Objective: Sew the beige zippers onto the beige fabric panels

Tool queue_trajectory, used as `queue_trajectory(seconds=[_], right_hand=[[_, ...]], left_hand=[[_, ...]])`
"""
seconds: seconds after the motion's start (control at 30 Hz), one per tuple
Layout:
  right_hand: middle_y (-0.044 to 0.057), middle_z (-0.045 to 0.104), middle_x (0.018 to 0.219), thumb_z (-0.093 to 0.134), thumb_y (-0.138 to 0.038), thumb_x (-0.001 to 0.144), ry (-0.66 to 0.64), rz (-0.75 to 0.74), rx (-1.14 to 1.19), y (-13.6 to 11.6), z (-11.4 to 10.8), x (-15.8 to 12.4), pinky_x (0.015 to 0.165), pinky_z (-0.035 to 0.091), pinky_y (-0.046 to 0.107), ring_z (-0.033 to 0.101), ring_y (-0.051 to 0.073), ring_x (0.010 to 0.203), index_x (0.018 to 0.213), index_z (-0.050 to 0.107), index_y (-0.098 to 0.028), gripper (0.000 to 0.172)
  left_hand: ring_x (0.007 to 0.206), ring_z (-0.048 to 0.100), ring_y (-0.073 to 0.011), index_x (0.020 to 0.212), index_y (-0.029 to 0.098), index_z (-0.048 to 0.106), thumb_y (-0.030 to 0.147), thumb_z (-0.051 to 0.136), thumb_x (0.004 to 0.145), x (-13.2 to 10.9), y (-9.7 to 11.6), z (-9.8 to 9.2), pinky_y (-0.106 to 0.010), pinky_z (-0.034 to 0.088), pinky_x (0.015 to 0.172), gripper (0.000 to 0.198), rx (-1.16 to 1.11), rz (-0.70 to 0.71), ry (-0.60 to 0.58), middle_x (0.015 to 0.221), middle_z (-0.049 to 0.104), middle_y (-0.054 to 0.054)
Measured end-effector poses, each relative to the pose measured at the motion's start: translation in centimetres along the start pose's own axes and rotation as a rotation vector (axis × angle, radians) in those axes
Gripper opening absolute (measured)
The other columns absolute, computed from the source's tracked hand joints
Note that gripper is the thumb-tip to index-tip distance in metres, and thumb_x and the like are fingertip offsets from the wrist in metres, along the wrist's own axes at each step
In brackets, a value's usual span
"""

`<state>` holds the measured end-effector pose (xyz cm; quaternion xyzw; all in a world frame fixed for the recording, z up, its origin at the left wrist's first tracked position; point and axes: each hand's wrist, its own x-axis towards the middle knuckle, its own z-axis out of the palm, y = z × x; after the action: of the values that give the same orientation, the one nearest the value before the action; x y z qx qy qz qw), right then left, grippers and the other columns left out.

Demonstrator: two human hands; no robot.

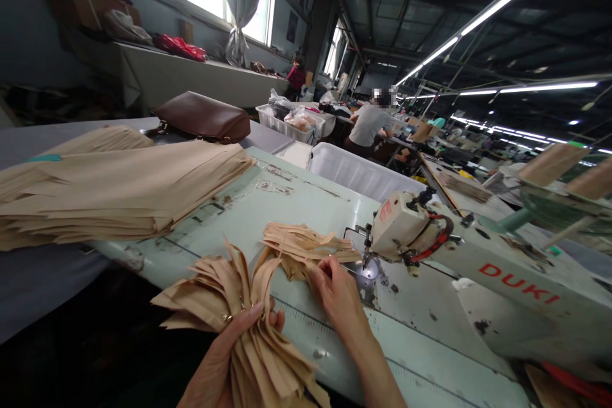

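My left hand is closed around a thick bundle of tan fabric strips with small metal rings, held fanned out above the table's near edge. My right hand rests on the pale green sewing table, fingers pinched on a strip at the edge of a small pile of tan strips. That pile lies just left of the needle of the sewing machine.
A tall stack of tan fabric panels fills the table's left side, with a brown bag behind it. White plastic bins stand beyond the table. Thread cones sit at right. A person works farther back.
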<state>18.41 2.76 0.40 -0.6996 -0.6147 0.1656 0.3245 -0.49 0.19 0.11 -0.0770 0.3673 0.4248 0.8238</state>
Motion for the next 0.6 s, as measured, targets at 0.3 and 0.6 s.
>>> queue_trajectory(seconds=[0.3,0.6], right_hand=[[0.004,0.063,0.09,0.055,-0.016,0.086,0.002,-0.049,-0.139,0.1,0.5,0.2,0.076,0.044,0.029,0.062,0.02,0.086,0.077,0.057,-0.02,0.01],[-0.003,0.059,0.066,0.047,-0.027,0.094,-0.046,-0.032,-0.092,-0.5,-1.8,1.0,0.06,0.036,0.026,0.058,0.017,0.065,0.078,0.051,-0.022,0.017]], left_hand=[[0.062,0.071,-0.023,0.095,0.009,0.068,0.014,0.065,0.087,0.3,-0.1,-0.2,-0.037,0.061,0.062,0.01,0.041,0.01,0.009,0.076,0.074,-0.011],[0.061,0.071,-0.0237,0.092,0.009,0.068,0.015,0.064,0.085,-1.0,-0.4,1.1,-0.041,0.061,0.066,0.009,0.045,0.016,-0.017,0.073,0.073,-0.01]])
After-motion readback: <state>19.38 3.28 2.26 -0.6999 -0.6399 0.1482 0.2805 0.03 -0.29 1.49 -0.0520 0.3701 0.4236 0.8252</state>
